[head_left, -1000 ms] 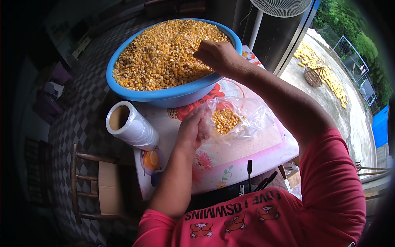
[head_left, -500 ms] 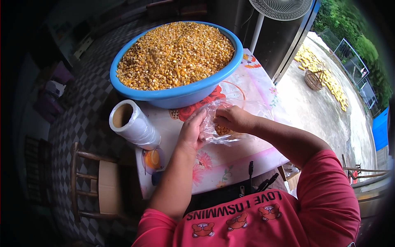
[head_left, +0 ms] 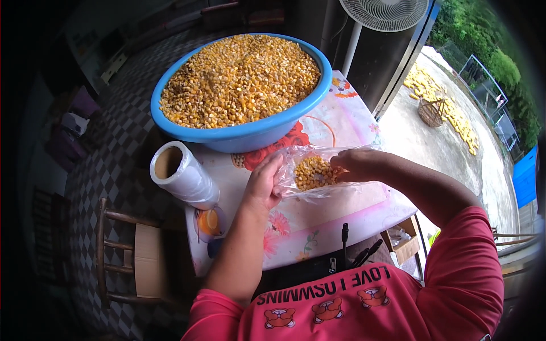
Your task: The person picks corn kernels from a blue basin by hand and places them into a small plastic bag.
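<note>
A clear plastic bag (head_left: 290,181) with yellow corn kernels (head_left: 314,172) in it lies over the near part of the table. My left hand (head_left: 265,181) is closed on the bag's left side, thumb toward the far end. At the bag's right side, my right hand (head_left: 354,163) has its fingers bent around the film, right beside the kernels; its fingertips are partly hidden. Beyond both hands stands a big blue basin (head_left: 242,133) heaped with loose corn kernels (head_left: 242,79). To the left of my left hand, a roll of plastic bags (head_left: 196,184) stands tilted on the table.
A flowered cloth covers the table (head_left: 335,224). A wooden chair (head_left: 116,244) with cardboard stands at the left, a fan (head_left: 389,11) beyond the basin. Below the table's right edge is a cardboard box (head_left: 405,247). Outside lie corn cobs (head_left: 455,116) and a basket (head_left: 430,112).
My right hand has moved right, from over the kernels to the bag's right side. The bag is spread wider and its kernels show more. My left hand stays at the left side.
</note>
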`<state>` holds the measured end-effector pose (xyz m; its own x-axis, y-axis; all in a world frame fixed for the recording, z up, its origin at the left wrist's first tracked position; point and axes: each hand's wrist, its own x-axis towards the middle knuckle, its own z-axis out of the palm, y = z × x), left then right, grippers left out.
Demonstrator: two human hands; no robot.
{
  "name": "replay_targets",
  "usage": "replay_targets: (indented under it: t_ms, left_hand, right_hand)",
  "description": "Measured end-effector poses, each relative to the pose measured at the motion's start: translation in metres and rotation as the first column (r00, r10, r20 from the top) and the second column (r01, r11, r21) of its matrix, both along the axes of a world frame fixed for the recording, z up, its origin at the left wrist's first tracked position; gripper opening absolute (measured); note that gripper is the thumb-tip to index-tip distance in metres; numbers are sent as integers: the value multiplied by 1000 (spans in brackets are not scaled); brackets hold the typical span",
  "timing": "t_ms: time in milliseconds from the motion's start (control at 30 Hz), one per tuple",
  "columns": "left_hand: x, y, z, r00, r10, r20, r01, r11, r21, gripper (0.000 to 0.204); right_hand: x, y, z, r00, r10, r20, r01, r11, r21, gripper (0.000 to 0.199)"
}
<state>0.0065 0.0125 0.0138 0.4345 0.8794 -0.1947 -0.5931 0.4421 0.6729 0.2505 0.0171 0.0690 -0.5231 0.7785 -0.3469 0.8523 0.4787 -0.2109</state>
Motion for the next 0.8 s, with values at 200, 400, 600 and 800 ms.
replay_targets:
  t_ms: [200, 400, 600, 800]
  left_hand:
    - [1, 1, -3, 1000, 3, -17, -4, 999, -46, 23]
    - [-4, 3, -11, 999, -35, 19, 35, 999, -8, 24]
    - [2, -1, 3, 995, 15, -101, -21, 998, -59, 25]
    - [0, 2, -3, 999, -16, -43, 14, 998, -57, 25]
  right_hand:
    - [-13, 8, 21, 979, 155, -133, -142, 985, 100, 15]
    - [-49, 26, 52, 832, 394, -391, -227, 884, 409, 11]
    - [-88, 60, 92, 757, 240, -607, 40, 911, 410, 12]
    - [-122, 98, 86, 955, 33, -295, 75, 934, 349, 38]
